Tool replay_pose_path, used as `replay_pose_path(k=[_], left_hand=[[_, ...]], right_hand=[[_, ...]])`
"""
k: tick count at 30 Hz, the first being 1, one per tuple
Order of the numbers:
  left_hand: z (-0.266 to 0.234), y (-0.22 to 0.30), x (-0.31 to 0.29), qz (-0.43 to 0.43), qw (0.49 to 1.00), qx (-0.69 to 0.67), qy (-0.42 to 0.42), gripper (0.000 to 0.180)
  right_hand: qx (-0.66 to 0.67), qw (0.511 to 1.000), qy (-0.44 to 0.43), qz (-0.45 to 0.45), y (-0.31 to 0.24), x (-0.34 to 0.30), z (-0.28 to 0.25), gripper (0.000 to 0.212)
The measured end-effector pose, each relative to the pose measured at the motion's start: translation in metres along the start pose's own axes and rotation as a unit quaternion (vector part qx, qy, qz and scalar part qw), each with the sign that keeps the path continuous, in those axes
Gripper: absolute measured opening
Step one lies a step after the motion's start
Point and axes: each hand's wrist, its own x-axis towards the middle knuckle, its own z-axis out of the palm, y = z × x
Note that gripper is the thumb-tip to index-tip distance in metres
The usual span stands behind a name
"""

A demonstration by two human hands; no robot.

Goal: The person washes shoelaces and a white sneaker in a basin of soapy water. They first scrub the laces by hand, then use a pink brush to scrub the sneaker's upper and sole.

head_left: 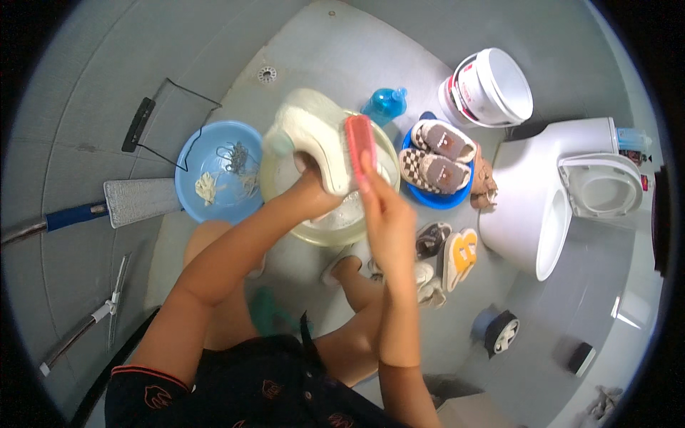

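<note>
My left hand [316, 192] is pushed into the opening of a white shoe [310, 114] and holds it up over a pale yellow-green basin [319, 237]. Suds and water [348, 212] show in the basin below. In my right hand [387, 214] is a pink scrub brush [360, 134], its bristles against or very near the right side of the shoe. The fingers of my left hand are partly hidden by the shoe, and the right hand is slightly blurred.
Left stands a light-blue basin [187, 192] with shoelaces [207, 187]. A blue liquid bottle [385, 105], checkered slippers [437, 157] in a blue basin [437, 202], a white bucket [477, 89] and a toilet [524, 192] are right. Yellow-and-white slippers [460, 257] and other shoes lie nearer.
</note>
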Motion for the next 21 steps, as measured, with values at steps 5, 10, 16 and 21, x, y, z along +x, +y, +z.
replay_pose_path(k=[5, 10, 16, 21], left_hand=[[-0.003, 0.002, -0.004, 0.003, 0.999, 0.033, -0.021, 0.047], [-0.014, 0.011, -0.006, -0.015, 1.0, -0.016, -0.006, 0.041], [-0.019, 0.019, -0.001, -0.051, 0.994, -0.076, 0.064, 0.045], [-0.018, 0.011, 0.007, -0.169, 0.936, -0.3, 0.073, 0.041]], right_hand=[[-0.07, 0.997, 0.0, 0.019, 0.014, 0.003, -0.009, 0.034], [-0.056, 0.996, 0.028, 0.064, 0.016, 0.005, -0.009, 0.036], [-0.116, 0.993, 0.034, 0.002, 0.001, -0.009, 0.002, 0.036], [-0.065, 0.991, 0.112, 0.031, 0.026, 0.013, -0.01, 0.039]])
